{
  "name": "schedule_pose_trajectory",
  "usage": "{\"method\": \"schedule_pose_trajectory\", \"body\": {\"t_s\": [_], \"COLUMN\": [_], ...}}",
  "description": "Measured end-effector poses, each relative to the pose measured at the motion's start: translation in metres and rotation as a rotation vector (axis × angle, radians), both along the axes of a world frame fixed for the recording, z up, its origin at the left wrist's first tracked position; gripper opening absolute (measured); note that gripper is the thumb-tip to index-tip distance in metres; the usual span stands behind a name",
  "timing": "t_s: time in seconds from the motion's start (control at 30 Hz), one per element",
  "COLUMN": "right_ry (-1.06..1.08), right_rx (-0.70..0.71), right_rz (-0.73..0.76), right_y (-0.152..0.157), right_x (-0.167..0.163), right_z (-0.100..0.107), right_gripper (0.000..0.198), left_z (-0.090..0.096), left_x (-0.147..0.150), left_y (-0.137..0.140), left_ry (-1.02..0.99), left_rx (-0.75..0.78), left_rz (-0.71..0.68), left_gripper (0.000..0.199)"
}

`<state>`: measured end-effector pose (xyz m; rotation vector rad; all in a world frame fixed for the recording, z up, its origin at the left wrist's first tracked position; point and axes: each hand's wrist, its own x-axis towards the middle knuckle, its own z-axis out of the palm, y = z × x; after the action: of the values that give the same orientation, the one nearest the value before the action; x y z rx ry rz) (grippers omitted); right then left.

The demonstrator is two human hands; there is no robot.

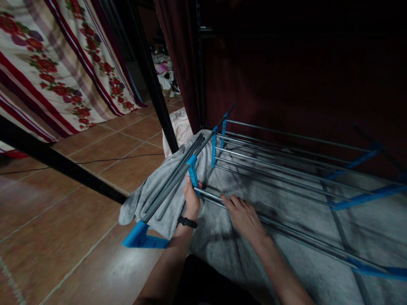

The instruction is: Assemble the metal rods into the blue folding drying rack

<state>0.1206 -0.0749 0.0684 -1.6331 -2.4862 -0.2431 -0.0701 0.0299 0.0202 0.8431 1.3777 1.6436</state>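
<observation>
A partly built rack of thin metal tubes (273,162) and blue plastic brackets lies on a grey blanket. My left hand (191,199), a black band on its wrist, is closed around the lower part of a blue plastic bracket (192,167) on a long grey pole (171,186). Some of its fingers are hidden behind the bracket. My right hand (243,215) curls over a metal tube (208,193), whose near end meets that bracket. Whether the tube is fully seated in it I cannot tell. A second tube runs just below, parallel.
Several loose grey poles (178,169) lie on the grey blanket (216,237). A blue end piece (140,235) sticks out over the tiled floor (95,228). Black frame bars (66,163) cross the left side. Dark red cloth (270,84) hangs behind; a cable (127,158) crosses the floor.
</observation>
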Motion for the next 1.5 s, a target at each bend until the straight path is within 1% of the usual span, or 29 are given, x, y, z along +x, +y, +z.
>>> {"method": "schedule_pose_trajectory", "body": {"t_s": [0.13, 0.33, 0.63, 0.87, 0.97, 1.2, 1.5], "right_ry": [-0.003, -0.001, 0.001, -0.011, -0.019, -0.029, -0.022], "right_rx": [-0.004, -0.015, -0.008, -0.02, -0.058, -0.213, -0.3], "right_rz": [-0.009, -0.025, -0.041, -0.047, -0.048, -0.068, -0.074], "right_y": [-0.002, -0.002, 0.003, 0.005, 0.005, 0.009, 0.012], "right_x": [0.002, 0.002, 0.007, 0.007, 0.007, 0.008, 0.007], "right_z": [0.002, 0.009, 0.027, 0.024, 0.023, 0.02, 0.015], "right_gripper": [0.059, 0.063, 0.065, 0.065, 0.066, 0.071, 0.067], "left_z": [0.004, 0.009, 0.009, 0.01, 0.009, 0.003, 0.0], "left_x": [0.003, 0.007, 0.009, 0.01, 0.011, 0.01, 0.008], "left_y": [0.0, 0.002, 0.003, 0.001, 0.003, 0.006, 0.009], "left_ry": [-0.036, -0.065, -0.039, -0.014, -0.026, -0.067, -0.067], "left_rx": [-0.014, -0.041, 0.019, 0.058, 0.056, 0.067, 0.051], "left_rz": [0.045, 0.065, 0.062, 0.079, 0.099, 0.125, 0.119], "left_gripper": [0.066, 0.063, 0.065, 0.068, 0.069, 0.068, 0.068]}}
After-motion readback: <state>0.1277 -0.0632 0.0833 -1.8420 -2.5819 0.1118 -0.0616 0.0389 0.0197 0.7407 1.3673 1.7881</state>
